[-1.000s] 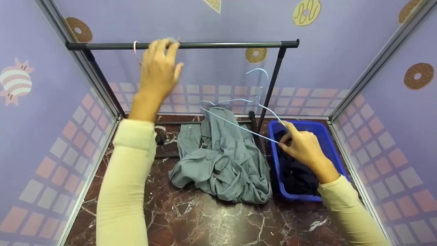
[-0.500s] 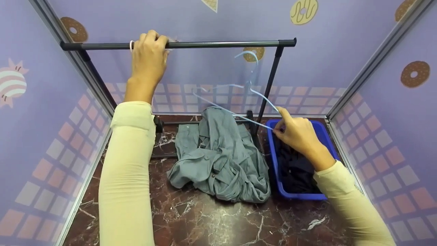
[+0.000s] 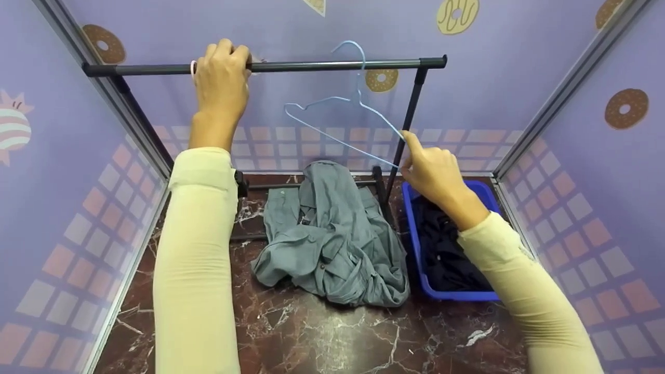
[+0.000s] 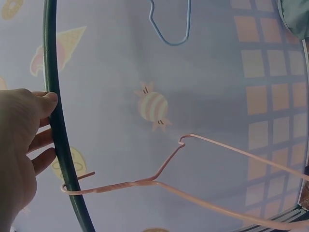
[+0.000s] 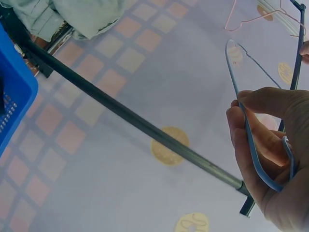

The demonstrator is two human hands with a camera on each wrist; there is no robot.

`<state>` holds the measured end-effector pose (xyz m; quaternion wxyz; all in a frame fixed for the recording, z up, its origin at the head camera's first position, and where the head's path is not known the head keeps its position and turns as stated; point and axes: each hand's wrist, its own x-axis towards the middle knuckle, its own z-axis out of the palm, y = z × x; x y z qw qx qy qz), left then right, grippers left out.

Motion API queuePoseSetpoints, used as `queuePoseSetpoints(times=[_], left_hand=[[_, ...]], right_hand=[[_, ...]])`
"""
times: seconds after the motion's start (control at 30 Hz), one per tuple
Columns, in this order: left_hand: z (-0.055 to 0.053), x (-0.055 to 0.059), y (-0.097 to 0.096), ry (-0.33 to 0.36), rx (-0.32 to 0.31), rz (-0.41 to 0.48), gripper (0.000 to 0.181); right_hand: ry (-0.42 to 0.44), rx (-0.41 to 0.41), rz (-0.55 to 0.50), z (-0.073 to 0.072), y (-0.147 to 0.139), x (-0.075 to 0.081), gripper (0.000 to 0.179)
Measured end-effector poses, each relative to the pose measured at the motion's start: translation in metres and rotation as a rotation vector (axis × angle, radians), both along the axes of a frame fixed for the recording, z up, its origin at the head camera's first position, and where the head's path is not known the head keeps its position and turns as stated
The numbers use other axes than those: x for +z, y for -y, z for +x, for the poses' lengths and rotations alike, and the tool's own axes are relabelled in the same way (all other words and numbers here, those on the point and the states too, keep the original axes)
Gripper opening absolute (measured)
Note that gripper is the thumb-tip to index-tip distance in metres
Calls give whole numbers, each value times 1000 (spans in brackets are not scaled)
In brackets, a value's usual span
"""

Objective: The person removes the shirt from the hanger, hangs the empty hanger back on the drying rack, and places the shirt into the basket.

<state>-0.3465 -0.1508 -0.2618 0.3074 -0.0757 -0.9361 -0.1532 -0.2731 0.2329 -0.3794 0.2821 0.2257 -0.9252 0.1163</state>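
Observation:
My left hand (image 3: 222,85) grips the black top rail (image 3: 332,66) of a clothes rack, thumb on one side and fingers round the other in the left wrist view. Beside it a pink hanger (image 4: 125,185) hangs from the rail by its hook. With my right hand (image 3: 434,171) I hold a light blue wire hanger (image 3: 359,93) by its right end, thumb and fingers round the wire in the right wrist view. The blue hanger carries no garment. Its hook stands in front of the rail in the head view, its open tip above it; whether they touch, I cannot tell.
A crumpled grey-green garment (image 3: 337,239) with buttons lies on the dark marbled floor (image 3: 322,343) under the rack. To its right, a blue plastic basket (image 3: 460,296) holds dark clothing (image 3: 449,254). Patterned lilac walls (image 3: 566,62) enclose the sides and back.
My right hand has raised the blue hanger up and leftward, bringing its hook to rail height. My left hand has moved slightly left and taken hold of the rail.

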Motion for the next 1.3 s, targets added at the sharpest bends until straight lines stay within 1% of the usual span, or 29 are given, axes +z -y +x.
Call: queuePoseSetpoints(times=[0.2, 0.27, 0.43, 0.5, 0.6, 0.8, 1.07, 1.17, 1.3], left_hand=[[1, 1, 1, 4, 14, 11, 17], [1, 2, 1, 4, 14, 10, 17], [1, 3, 0, 10, 14, 4, 15], [0, 3, -1, 9, 15, 3, 15], [0, 2, -3, 4, 19, 0, 15], [1, 1, -5, -4, 34, -4, 14], [2, -1, -6, -11, 45, 15, 17], [2, -3, -6, -30, 36, 25, 17], [3, -6, -5, -59, 20, 36, 18]], right_hand=[[84, -65, 7, -11, 31, 3, 63], [100, -84, 14, -14, 44, 3, 64], [98, -102, 10, -18, 69, -2, 63], [92, -117, 2, -18, 76, -4, 63], [103, -143, -7, -19, 85, -7, 62], [171, -187, -1, -20, 96, -14, 61], [100, -151, 6, -19, 103, -33, 53], [127, -120, -6, -18, 103, -36, 53], [176, -56, -41, -17, 100, -41, 57]])
